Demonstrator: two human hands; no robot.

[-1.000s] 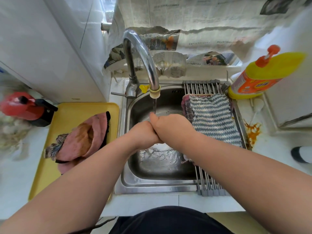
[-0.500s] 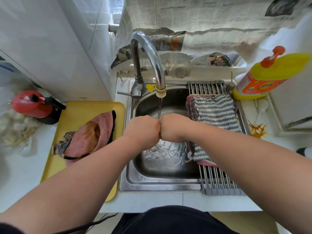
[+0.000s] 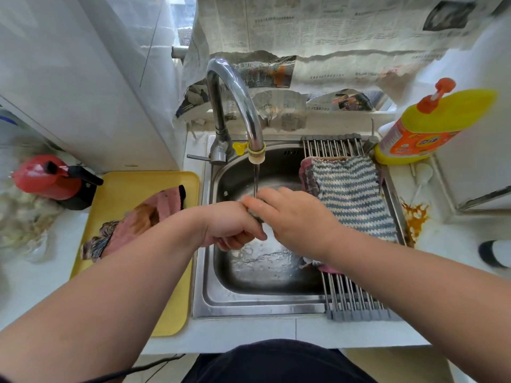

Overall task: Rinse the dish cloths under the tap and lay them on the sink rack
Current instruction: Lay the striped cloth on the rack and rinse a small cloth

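Cloth being rinsed: wadded dish cloth (image 3: 253,213), only a dark grey sliver showing, wedged between the two hands over the sink (image 3: 257,304) basin, right under the water stream (image 3: 256,179).
Left hand (image 3: 231,225): at 9 o'clock of the wad; fingers curled tight round its lower part, knuckles up.
Right hand (image 3: 294,217): at 3 o'clock of the wad; fingers (image 3: 262,199) close together and nearly straight, laid across the top of the cloth toward 10 o'clock; tips blurred, thumb hidden.
Tap (image 3: 239,100): chrome gooseneck at 12 o'clock of the basin, running, spout ringed in yellow.
Sink rack (image 3: 356,302): roll-up steel bars over the basin's 3 o'clock side.
Cloth on rack: striped dish cloth (image 3: 352,197), blue and white, spread flat on the bars, pink edge showing at 9 o'clock.
Yellow tray (image 3: 130,186): on the counter at 9 o'clock of the sink.
Cloth on tray: pink dish cloth (image 3: 143,218), crumpled, brown-stained.
Detergent bottle (image 3: 431,125): yellow, orange pump, at 2 o'clock beside the rack.
Newspaper (image 3: 331,31): sheets hung on the wall at 12 o'clock.
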